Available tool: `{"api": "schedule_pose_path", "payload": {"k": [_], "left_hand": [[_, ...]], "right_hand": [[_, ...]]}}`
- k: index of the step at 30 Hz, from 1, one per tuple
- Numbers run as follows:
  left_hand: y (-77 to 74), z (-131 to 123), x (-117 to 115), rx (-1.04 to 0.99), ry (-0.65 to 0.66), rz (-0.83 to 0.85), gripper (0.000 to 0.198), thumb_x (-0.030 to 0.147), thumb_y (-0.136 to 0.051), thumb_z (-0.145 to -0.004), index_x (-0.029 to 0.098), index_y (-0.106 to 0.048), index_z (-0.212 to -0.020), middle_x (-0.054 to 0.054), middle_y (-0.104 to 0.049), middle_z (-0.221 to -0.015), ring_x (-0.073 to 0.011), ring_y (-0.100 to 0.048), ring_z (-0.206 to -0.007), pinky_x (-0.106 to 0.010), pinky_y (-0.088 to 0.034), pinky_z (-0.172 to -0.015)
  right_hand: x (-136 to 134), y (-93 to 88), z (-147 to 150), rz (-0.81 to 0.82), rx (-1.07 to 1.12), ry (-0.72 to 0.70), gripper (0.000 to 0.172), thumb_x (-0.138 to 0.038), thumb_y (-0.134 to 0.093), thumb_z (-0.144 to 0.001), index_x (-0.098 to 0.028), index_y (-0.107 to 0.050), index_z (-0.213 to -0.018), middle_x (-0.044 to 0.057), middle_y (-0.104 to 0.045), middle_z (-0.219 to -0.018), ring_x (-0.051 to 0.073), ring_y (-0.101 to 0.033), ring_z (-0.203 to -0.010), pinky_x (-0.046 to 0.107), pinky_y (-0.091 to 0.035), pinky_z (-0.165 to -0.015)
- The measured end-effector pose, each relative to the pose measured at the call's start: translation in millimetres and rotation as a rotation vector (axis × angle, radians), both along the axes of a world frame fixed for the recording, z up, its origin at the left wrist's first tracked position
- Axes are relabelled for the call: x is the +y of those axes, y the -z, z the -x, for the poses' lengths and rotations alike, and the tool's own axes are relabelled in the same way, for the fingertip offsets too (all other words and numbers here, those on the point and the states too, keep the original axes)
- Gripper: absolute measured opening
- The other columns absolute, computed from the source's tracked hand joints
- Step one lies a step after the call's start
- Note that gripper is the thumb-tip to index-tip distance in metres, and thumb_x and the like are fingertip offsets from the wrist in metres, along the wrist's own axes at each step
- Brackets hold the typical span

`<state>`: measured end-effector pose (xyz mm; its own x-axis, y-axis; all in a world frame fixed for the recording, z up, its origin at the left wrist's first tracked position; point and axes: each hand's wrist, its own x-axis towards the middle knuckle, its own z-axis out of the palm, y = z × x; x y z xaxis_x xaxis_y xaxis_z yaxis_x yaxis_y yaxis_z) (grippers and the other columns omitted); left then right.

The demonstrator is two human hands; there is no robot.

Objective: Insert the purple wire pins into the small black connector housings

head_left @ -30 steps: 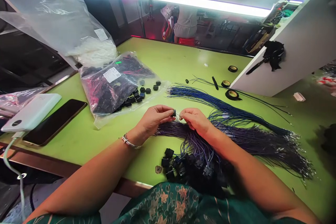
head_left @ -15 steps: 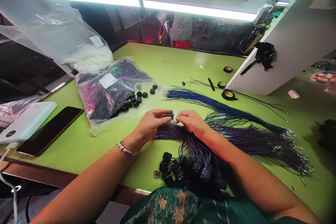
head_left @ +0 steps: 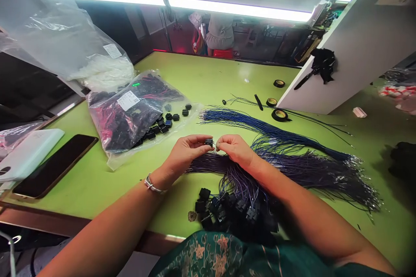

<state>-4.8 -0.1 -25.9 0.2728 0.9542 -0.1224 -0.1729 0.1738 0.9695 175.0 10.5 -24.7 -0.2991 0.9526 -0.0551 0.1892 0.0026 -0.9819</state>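
Observation:
Between the thumb and fingers of my left hand [head_left: 188, 151] is a small black connector housing [head_left: 209, 142]. My right hand [head_left: 236, 149] is pinched on a thin wire [head_left: 215, 146], whose end is at the housing's right side; whether it sits inside I cannot tell. Under both hands lies a bundle of dark purple wires [head_left: 208, 163]. Behind it stretches a bundle of blue wires [head_left: 240, 120] with metal tips. Closer to my body is a pile of black connectors with wires attached [head_left: 224, 207].
On the left, a clear bag of black connectors [head_left: 130, 112] lies beside a phone [head_left: 55, 164] and a white power bank [head_left: 32, 151]. Rolls of black tape [head_left: 280, 115] are near the white panel [head_left: 344, 65] at right. Beyond the green table [head_left: 195, 69] is a person [head_left: 220, 32].
The view has shifted slightly, so the table's things appear a little further left. The connector housing shows more clearly in my left hand. Both hands keep their pinch close together.

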Motion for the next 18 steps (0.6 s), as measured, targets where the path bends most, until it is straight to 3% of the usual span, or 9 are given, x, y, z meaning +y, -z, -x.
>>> {"api": "schedule_pose_path", "payload": {"k": [7, 12, 18], "left_hand": [[3.0, 2.9, 5.0, -0.238, -0.047, 0.177, 0.025, 0.022, -0.080, -0.067, 0.015, -0.075, -0.090, -0.006, -0.076, -0.087, -0.0163, -0.071, -0.080, -0.028, -0.052, -0.088], [0.1, 4.2, 6.1, -0.280, -0.006, 0.237, 0.024, 0.017, -0.080, -0.067, 0.013, -0.075, -0.090, -0.008, -0.075, -0.088, -0.0152, -0.070, -0.082, -0.029, -0.050, -0.093], [0.3, 3.6, 5.1, -0.277, 0.027, 0.230, 0.024, 0.016, -0.079, -0.068, 0.013, -0.075, -0.092, -0.008, -0.075, -0.090, -0.0158, -0.069, -0.085, -0.030, -0.049, -0.095]], "right_hand": [[-5.0, -12.6, 0.6, 0.080, 0.026, 0.027, 0.015, -0.027, -0.054, -0.067, -0.016, -0.062, -0.060, -0.005, -0.044, -0.046, 0.008, -0.038, -0.049, 0.022, -0.030, -0.050], [-9.6, -23.0, 2.7, 0.185, 0.065, 0.006, 0.014, -0.026, -0.054, -0.067, -0.016, -0.060, -0.061, -0.009, -0.032, -0.041, 0.005, -0.025, -0.040, 0.021, -0.021, -0.041], [-8.6, -22.7, 1.8, 0.292, 0.085, -0.007, 0.012, -0.026, -0.053, -0.066, -0.016, -0.058, -0.062, -0.010, -0.029, -0.041, 0.004, -0.020, -0.034, 0.021, -0.012, -0.034]]}}
